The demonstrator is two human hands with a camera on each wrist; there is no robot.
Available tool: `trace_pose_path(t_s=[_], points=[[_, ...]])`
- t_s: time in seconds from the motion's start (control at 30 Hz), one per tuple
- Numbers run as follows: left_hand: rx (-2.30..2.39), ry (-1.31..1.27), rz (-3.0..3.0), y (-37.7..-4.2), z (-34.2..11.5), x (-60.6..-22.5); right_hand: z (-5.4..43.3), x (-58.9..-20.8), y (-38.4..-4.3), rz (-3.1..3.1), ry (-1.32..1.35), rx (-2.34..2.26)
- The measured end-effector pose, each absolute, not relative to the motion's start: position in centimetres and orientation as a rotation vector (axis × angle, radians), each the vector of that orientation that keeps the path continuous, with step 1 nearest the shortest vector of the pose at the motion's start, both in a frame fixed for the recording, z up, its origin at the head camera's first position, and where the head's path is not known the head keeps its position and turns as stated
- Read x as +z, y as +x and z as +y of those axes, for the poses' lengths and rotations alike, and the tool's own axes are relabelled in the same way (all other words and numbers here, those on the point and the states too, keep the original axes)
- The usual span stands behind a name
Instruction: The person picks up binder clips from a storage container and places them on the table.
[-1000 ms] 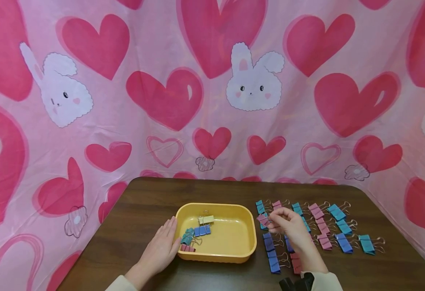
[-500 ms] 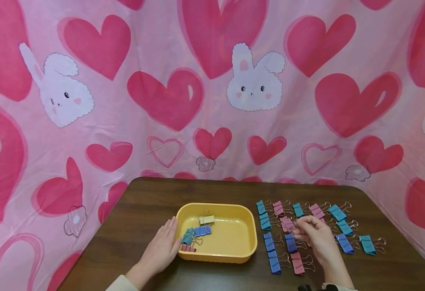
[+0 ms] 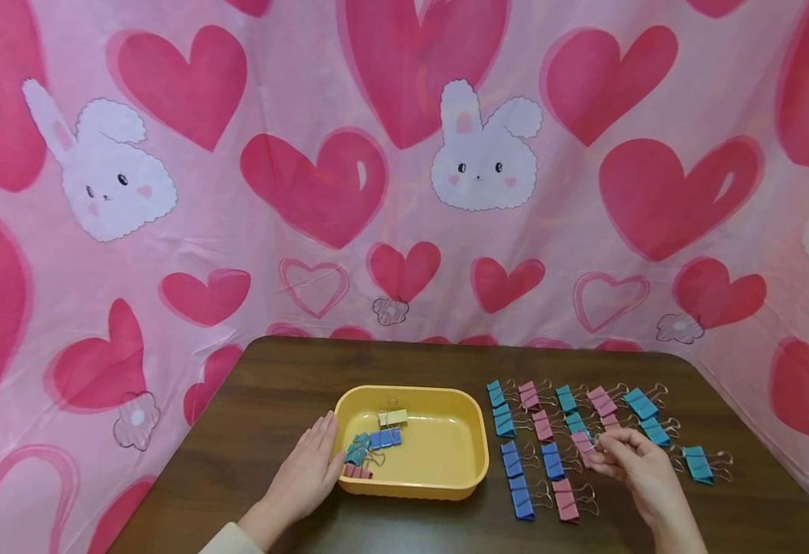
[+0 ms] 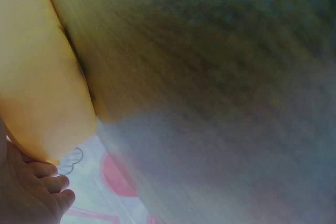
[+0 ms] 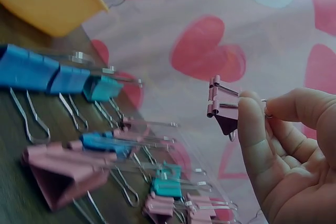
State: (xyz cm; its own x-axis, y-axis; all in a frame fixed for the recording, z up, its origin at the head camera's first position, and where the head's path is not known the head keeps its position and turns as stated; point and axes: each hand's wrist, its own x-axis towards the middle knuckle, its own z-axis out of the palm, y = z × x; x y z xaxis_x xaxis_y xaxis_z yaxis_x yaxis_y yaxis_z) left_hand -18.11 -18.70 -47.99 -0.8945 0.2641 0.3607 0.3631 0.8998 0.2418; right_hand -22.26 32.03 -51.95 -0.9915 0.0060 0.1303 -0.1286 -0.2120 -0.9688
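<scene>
My left hand [image 3: 303, 471] rests with straight fingers against the left side of a yellow tray [image 3: 482, 446]. Inside the tray, at its left, lie a cream binder clip [image 3: 393, 418], a blue one [image 3: 386, 438], teal [image 3: 359, 448] and pink [image 3: 358, 472] ones. In the left wrist view, the fingers [image 4: 54, 184] touch the tray's wall [image 4: 47, 77]. My right hand [image 3: 636, 469] pinches a pink binder clip [image 3: 583, 446] by its wire handles, above the clips laid out on the table. The right wrist view shows that pink clip [image 5: 223, 106] held at the thumb and fingertips.
Right of the tray, rows of binder clips lie on the dark wooden table [image 3: 293, 369]: teal [image 3: 503, 421], pink [image 3: 566, 502], blue [image 3: 520, 497]. A lone teal clip [image 3: 698, 464] lies farther right. Behind the table hangs a pink heart-patterned cloth [image 3: 556, 231].
My right hand has moved rightward and toward me from beside the tray, over the clip rows, carrying the pink binder clip. My left hand stays at the tray.
</scene>
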Motion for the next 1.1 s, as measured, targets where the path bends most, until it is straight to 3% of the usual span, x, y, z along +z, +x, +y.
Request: trace_pose_path(t_s=[0.4, 0.67, 1.1], points=[[-0.427, -0.482, -2.712, -18.1, -18.7, -48.2, 31.3, -46.7, -18.5, -2.314, -0.129, 2.243], [-0.428, -0.473, -2.725, -18.1, -18.7, -48.0, 33.0, -47.7, -18.7, -2.500, 0.067, 2.352], [-0.433, -0.460, -2.747, -18.2, -18.8, -48.1, 32.4, -49.0, -19.2, -2.516, -0.116, 2.277]])
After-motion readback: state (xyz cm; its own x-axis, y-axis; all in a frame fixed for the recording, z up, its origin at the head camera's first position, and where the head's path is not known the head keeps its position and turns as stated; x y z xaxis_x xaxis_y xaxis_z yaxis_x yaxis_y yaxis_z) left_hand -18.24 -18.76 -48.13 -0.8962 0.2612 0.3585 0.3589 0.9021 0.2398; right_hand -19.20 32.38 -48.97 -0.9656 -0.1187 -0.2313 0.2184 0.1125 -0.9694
